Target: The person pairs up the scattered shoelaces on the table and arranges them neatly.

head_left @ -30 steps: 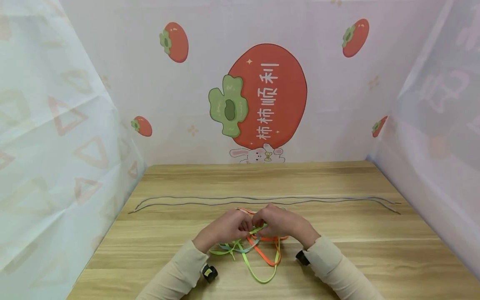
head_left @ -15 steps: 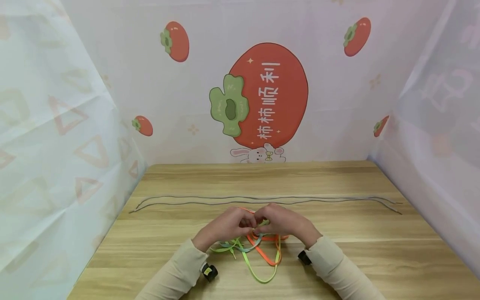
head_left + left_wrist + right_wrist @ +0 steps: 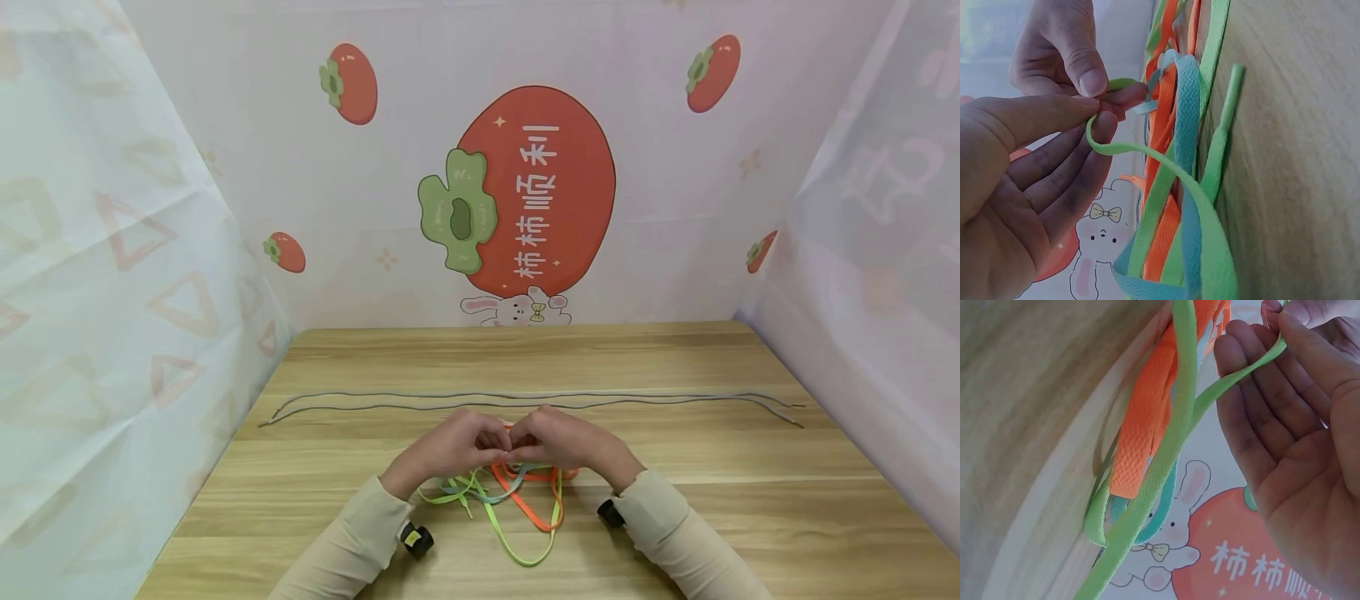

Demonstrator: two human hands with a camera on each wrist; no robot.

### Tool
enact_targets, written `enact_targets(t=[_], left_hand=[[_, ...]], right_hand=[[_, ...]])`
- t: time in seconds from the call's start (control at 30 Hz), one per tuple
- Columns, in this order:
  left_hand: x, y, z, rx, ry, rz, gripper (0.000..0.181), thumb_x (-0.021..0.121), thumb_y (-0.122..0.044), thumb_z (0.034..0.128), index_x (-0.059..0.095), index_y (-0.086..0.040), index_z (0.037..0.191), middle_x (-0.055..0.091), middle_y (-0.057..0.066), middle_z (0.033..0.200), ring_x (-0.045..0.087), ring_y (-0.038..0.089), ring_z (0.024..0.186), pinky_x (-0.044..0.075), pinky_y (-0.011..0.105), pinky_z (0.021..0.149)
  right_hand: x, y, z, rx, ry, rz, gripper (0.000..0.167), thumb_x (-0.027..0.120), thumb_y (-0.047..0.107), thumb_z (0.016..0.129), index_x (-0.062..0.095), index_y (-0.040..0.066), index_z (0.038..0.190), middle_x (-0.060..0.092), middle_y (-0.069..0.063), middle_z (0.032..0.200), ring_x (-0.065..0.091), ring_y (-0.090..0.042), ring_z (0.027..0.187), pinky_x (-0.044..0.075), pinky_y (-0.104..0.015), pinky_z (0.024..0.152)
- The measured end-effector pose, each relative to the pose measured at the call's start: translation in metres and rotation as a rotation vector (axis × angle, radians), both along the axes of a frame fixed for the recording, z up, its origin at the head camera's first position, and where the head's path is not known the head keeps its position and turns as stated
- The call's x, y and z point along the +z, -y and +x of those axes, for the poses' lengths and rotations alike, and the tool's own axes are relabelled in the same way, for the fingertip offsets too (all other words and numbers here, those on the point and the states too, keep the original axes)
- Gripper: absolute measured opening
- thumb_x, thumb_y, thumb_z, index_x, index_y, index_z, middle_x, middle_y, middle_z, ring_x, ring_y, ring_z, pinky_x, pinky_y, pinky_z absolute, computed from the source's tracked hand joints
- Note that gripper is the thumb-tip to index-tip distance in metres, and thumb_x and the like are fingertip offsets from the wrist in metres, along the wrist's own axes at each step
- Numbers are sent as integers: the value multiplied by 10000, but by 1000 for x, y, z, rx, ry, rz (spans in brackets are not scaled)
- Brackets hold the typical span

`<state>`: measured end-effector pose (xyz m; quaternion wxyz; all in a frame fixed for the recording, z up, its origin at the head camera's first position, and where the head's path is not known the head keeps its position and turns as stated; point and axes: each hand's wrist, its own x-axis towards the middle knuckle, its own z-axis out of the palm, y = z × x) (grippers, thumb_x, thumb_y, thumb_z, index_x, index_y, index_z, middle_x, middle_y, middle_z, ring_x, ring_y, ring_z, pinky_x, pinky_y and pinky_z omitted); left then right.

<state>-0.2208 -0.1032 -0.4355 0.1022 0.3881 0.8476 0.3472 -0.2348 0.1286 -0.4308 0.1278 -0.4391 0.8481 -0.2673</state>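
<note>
In the head view my left hand (image 3: 452,447) and right hand (image 3: 561,440) meet fingertip to fingertip just over a tangle of flat shoelaces. The left wrist view shows my left thumb and forefinger pinching a bright green shoelace (image 3: 1207,219), which loops down from them. My right hand (image 3: 1304,444) pinches the same green lace beside the left fingertips, its other fingers loosely bent. Below the hands lie an orange shoelace (image 3: 1138,425) and a light blue shoelace (image 3: 1187,94), crossed with green lengths. A green lace tip (image 3: 1230,100) sticks out separately. The pinched stretch is mostly covered by fingers.
Two thin grey laces (image 3: 337,407) stretch side by side across the wooden table (image 3: 360,358), behind the tangle. A white cloth backdrop (image 3: 652,283) with persimmon prints stands at the back, and cloth walls flank both sides.
The green length seen between the hands a second ago is now hidden behind the fingers. Both thumbs have drawn together. The tangle on the table has barely shifted.
</note>
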Motion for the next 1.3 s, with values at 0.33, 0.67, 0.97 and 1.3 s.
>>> enact_targets(t=[0.33, 0.67, 0.97, 1.3], left_hand=[[-3, 1, -3, -4, 80, 42, 69, 745, -80, 986, 784, -128, 1017, 806, 28, 992, 762, 67, 882, 593, 194, 782], [-6, 8, -9, 19, 117, 33, 62, 761, -179, 990, 809, -141, 999, 784, -59, 923, 720, 140, 787, 559, 217, 702], [-6, 16, -15, -13, 133, 52, 85, 750, -148, 992, 796, -85, 960, 775, -12, 937, 726, 129, 780, 573, 226, 711], [-1, 29, -19, 13, 180, 60, 99, 731, -102, 998, 802, -35, 980, 794, 56, 960, 751, 172, 820, 602, 254, 728]], right_hand=[[1, -4, -1, -4, 46, -12, 159, 702, 182, 1033, 772, 105, 912, 562, 121, 703, 434, 36, 599, 409, -152, 602], [6, -9, -3, 2, 60, -21, 161, 686, 180, 1041, 796, 116, 942, 743, 11, 814, 597, -15, 684, 537, -194, 669], [7, -13, -6, -19, 81, -8, 170, 683, 205, 1044, 795, 129, 941, 744, 39, 819, 673, -97, 711, 546, -210, 665], [10, -19, -8, -43, 115, -21, 174, 676, 192, 1048, 786, 123, 934, 763, -18, 856, 733, -184, 760, 573, -231, 679]])
